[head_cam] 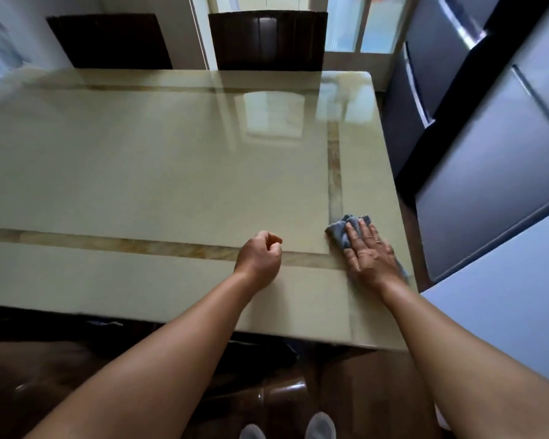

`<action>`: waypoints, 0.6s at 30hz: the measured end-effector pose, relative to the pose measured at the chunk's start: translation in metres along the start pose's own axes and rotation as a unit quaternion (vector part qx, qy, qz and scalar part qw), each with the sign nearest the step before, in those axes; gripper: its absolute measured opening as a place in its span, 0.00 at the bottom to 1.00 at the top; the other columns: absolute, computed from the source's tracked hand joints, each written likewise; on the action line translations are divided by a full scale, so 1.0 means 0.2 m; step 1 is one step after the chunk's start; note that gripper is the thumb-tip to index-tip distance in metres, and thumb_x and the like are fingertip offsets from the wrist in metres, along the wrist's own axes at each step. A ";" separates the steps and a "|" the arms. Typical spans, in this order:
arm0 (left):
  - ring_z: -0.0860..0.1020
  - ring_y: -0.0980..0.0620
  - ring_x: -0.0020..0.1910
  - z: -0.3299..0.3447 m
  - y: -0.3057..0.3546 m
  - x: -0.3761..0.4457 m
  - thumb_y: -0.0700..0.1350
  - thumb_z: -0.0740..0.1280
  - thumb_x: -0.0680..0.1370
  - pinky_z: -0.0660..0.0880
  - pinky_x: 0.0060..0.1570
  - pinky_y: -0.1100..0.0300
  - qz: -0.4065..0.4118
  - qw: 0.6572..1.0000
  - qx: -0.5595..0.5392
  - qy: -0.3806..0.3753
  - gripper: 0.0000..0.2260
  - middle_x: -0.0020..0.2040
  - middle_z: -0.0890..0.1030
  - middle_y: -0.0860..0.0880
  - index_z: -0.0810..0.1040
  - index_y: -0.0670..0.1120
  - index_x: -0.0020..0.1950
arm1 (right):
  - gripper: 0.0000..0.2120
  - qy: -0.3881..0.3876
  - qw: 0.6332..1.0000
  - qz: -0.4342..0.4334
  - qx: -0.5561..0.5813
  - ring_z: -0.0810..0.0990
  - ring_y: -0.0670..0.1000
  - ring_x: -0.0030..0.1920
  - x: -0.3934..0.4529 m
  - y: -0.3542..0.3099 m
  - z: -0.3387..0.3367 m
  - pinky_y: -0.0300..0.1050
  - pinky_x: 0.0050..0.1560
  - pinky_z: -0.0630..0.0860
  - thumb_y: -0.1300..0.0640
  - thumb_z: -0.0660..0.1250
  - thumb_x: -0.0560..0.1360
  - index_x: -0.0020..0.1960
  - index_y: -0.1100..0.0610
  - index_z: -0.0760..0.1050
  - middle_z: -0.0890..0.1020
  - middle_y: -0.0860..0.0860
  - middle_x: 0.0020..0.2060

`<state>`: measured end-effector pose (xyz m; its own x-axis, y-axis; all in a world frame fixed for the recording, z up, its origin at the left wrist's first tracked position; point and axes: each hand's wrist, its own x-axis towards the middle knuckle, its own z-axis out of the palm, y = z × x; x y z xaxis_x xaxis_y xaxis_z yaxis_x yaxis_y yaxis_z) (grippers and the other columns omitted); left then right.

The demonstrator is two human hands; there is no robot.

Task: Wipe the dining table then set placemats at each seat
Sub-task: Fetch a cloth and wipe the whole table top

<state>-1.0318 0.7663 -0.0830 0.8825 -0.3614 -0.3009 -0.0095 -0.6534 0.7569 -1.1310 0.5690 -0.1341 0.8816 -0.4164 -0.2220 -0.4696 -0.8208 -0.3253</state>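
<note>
Glossy cream stone dining table (146,172) fills most of the frame, a tan inlay band running near its edges. Right hand (370,255) lies flat, fingers spread, pressing a crumpled blue cloth (339,231) onto the tabletop at lower right — right on the corner of the inlay, close to the table's right edge. Left hand (260,258) is curled into a loose fist, holding nothing, resting on the table just left of the cloth. Two dark chairs (267,39) sit at the far side, top of frame. No placemats visible.
</note>
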 end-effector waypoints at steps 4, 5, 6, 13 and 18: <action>0.74 0.50 0.45 0.08 0.09 -0.02 0.44 0.59 0.78 0.70 0.46 0.61 0.005 0.999 0.035 -0.024 0.10 0.51 0.79 0.46 0.76 0.45 0.56 | 0.27 0.030 0.997 0.065 0.034 0.39 0.49 0.76 -0.04 0.04 0.00 0.48 0.74 0.40 0.47 0.48 0.81 0.77 0.49 0.42 0.41 0.50 0.77; 0.74 0.50 0.45 0.11 0.12 -0.03 0.44 0.59 0.78 0.70 0.46 0.61 0.006 0.999 0.039 -0.030 0.10 0.51 0.79 0.46 0.76 0.45 0.56 | 0.27 0.036 0.997 0.063 0.028 0.39 0.49 0.76 -0.05 0.04 0.01 0.48 0.74 0.40 0.47 0.48 0.81 0.77 0.49 0.42 0.40 0.50 0.77; 0.75 0.50 0.46 0.13 0.15 -0.03 0.45 0.60 0.78 0.71 0.47 0.61 0.008 0.998 0.042 -0.038 0.10 0.52 0.79 0.46 0.76 0.45 0.56 | 0.27 0.038 0.998 0.053 0.023 0.39 0.49 0.76 -0.08 0.04 0.02 0.48 0.73 0.39 0.47 0.48 0.81 0.77 0.49 0.42 0.40 0.49 0.77; 0.77 0.46 0.51 0.35 0.27 -0.15 0.48 0.61 0.77 0.74 0.52 0.57 0.029 0.988 0.081 -0.132 0.10 0.53 0.80 0.45 0.75 0.47 0.56 | 0.24 0.062 0.996 -0.001 0.057 0.46 0.48 0.77 -0.39 0.07 0.11 0.45 0.75 0.44 0.51 0.52 0.81 0.76 0.47 0.52 0.48 0.46 0.77; 0.78 0.44 0.54 0.42 0.37 -0.28 0.46 0.63 0.77 0.76 0.55 0.54 0.074 0.973 0.056 -0.212 0.10 0.55 0.80 0.41 0.75 0.43 0.56 | 0.20 0.112 0.968 0.041 0.221 0.64 0.50 0.72 -0.59 -0.01 -0.03 0.28 0.68 0.51 0.64 0.59 0.78 0.69 0.56 0.70 0.67 0.53 0.72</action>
<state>-1.1219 0.6821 -0.0590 0.5938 -0.6836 -0.4244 -0.1932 -0.6331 0.7496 -1.2347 0.6169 -0.1012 0.8059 -0.5872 -0.0754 -0.4686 -0.5549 -0.6874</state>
